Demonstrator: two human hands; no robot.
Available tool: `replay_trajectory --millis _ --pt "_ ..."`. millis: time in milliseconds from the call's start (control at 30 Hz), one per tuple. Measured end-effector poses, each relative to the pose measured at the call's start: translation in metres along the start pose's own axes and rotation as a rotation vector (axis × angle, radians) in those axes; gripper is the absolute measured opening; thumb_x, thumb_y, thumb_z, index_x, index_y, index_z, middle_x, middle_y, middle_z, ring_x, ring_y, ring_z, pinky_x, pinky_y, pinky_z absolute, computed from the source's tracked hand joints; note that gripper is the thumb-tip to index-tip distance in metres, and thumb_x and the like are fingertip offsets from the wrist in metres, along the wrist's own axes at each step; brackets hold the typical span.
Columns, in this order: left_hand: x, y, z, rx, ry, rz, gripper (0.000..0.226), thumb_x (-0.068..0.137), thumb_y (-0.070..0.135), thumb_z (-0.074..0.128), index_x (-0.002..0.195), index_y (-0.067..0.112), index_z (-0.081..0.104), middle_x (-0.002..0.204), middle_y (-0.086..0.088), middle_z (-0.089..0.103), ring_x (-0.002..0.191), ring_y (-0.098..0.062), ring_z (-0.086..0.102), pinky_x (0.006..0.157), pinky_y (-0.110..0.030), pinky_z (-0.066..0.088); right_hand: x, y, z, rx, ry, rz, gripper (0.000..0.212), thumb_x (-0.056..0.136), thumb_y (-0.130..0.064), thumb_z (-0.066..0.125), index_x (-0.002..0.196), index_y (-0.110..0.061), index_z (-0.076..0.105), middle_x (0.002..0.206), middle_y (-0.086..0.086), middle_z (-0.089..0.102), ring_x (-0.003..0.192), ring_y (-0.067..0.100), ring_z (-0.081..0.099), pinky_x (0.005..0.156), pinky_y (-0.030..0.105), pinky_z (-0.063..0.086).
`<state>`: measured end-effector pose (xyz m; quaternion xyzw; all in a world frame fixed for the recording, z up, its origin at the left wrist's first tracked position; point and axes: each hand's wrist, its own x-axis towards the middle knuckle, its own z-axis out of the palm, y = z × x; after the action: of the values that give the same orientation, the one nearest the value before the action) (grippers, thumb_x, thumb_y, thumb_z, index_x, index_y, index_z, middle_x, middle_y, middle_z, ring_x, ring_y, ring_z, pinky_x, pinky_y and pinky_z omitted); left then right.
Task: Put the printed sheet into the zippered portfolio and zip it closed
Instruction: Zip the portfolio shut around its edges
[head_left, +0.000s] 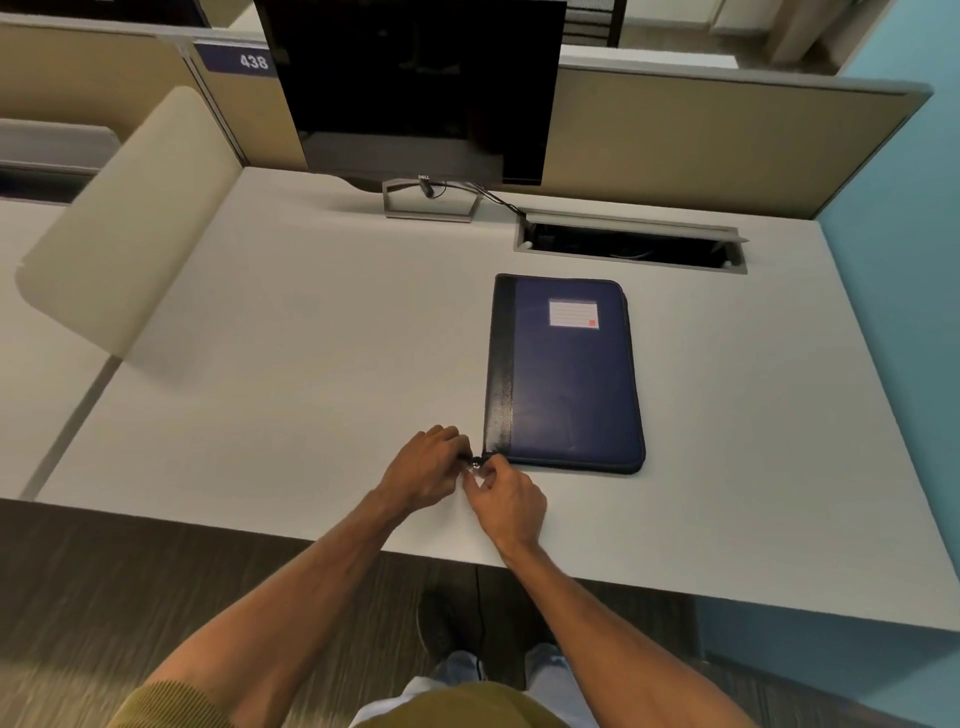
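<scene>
- Grey-white laminate desk (311, 338) spans the middle of the head view. Its front edge runs across the lower part of the frame above dark striped carpet (130, 571).
- Right of centre, the navy zippered portfolio (569, 384) lies flat and closed on the desk, with a black strip down its left side and a white label (573, 314) near its top.
- At the portfolio's lower left corner the left hand (431, 467) and right hand (506, 501) meet. Both have curled fingers pinching at the small dark zipper pull (475, 461).
- At the top centre a dark monitor (415, 88) stands on a metal foot. A cable (493, 197) leads right from it to an open hatch (631, 241) in the desktop.
- Beige partition panels (675, 140) back the desk, and one at the upper left carries a sign (244, 60) reading 438.
- A teal wall (904, 260) lines the right edge.
- A rounded beige divider (135, 223) stands at the left.
</scene>
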<state>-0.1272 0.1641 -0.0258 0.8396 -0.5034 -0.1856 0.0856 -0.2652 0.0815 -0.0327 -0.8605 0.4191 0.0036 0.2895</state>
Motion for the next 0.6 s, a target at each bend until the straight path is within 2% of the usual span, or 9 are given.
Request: replay_trajectory --millis 133,233,433,600 --pt "0.0005 -0.0011 0.0002 -0.034 -0.061 0.018 0.026 0.107 0.021 0.057 0.131 0.018 0.069 0.122 -0.001 0.072 0.112 -0.02 0.064 0.095 -0.037 0.057 -0.0053 -0.0047 0.001 0.043 0.006 0.03 0.043 0.098 -0.06 0.062 0.12 -0.025 0.068 0.11 -0.009 0.079 0.099 0.012 0.075 0.089 0.032 0.062" --pt "0.0003 -0.0021 0.0016 -0.052 -0.089 0.036 0.028 0.108 0.022 0.057 0.133 0.019 0.068 0.124 -0.001 0.072 0.113 -0.019 0.064 0.097 -0.037 0.058 -0.006 -0.0071 0.0035 0.052 0.027 0.056 0.034 0.102 -0.051 0.061 0.122 -0.023 0.067 0.113 -0.007 0.079 0.099 0.014 0.076 0.09 0.031 0.062" --pt "0.0005 -0.0017 0.0011 -0.018 -0.059 0.068 0.026 0.109 0.03 0.055 0.127 0.018 0.069 0.121 0.0 0.073 0.11 -0.02 0.064 0.09 -0.036 0.057 -0.0081 -0.0065 0.006 0.046 0.05 0.046 0.025 0.105 -0.043 0.059 0.115 -0.021 0.067 0.105 -0.005 0.079 0.09 0.013 0.074 0.083 0.029 0.063" --pt "0.0011 0.001 0.0018 0.11 -0.013 0.074 0.026 0.111 0.031 0.049 0.124 0.017 0.067 0.12 0.0 0.072 0.109 -0.021 0.064 0.093 -0.039 0.057 -0.0115 -0.0028 0.0083 -0.033 0.072 0.011 0.028 0.108 -0.043 0.052 0.114 -0.023 0.069 0.101 -0.005 0.079 0.087 0.012 0.074 0.082 0.026 0.061"
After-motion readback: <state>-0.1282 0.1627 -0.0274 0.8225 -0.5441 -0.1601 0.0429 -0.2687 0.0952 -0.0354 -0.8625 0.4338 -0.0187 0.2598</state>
